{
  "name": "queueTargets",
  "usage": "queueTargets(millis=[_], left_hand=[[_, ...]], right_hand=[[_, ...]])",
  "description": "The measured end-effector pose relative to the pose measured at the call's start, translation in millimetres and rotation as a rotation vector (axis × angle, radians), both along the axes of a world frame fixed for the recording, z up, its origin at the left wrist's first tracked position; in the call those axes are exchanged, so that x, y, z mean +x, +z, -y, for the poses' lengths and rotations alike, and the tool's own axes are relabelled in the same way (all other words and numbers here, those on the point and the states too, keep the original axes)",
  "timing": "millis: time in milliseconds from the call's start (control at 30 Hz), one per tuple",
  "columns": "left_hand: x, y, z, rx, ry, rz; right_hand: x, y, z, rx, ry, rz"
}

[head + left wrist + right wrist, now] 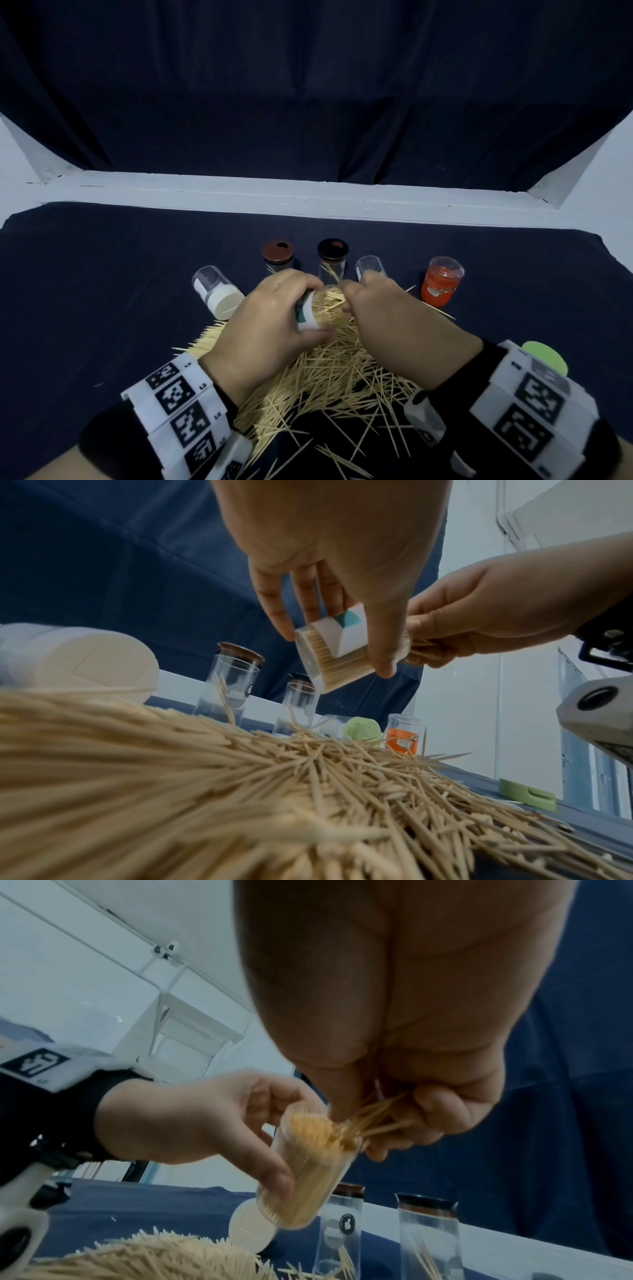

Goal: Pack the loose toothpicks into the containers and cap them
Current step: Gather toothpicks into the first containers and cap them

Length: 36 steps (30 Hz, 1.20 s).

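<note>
The label on the held container is half covered by the left hand, its print unreadable. The green lid is partly hidden behind the right wristband. In the left wrist view the near toothpicks are blurred.

Six containers in sight. Two clear ones stand upright under dark lids, the brown-lidded container and the black-lidded container. One white-capped container lies on its side, one clear container pokes out behind the fingers, one orange container stands at the right, and one packed container is up off the worktop. One loose green cap. Two hands. The toothpicks are far too many to count.
</note>
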<state>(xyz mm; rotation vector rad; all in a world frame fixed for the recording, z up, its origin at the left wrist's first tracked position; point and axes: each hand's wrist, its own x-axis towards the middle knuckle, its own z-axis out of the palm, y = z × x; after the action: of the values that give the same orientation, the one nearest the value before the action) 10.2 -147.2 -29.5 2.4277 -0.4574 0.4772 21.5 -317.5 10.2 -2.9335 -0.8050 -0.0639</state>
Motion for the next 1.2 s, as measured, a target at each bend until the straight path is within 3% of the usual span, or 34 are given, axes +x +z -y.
queueTargets(millis=[200, 367, 500, 767, 933, 1067, 1200], left_hand=[[2, 0, 0, -0.003, 0.012, 0.006], [1, 0, 1, -0.015, 0.011, -0.007], [1, 0, -2, -0.044, 0.015, 0.01], [0, 0, -1, -0.078, 0.004, 0.03], [-1, 2, 0, -0.082, 0.007, 0.028], [-1, 0, 2, -0.079, -0.006, 0.029], [1, -1, -1, -0.082, 0.011, 0.022]], right_hand=[[8, -1, 4, 0.152, 0.006, -0.037], [7, -2, 4, 0.503, -0.044, -0.01], [6, -5, 4, 0.541, -0.088, 0.157], [-4, -3, -5, 0.628, -0.012, -0.037], [2, -6, 0, 0.734, -0.098, 0.122], [4, -7, -2, 0.655, -0.056, 0.098], [7, -8, -1, 0.729, -0.019, 0.007]])
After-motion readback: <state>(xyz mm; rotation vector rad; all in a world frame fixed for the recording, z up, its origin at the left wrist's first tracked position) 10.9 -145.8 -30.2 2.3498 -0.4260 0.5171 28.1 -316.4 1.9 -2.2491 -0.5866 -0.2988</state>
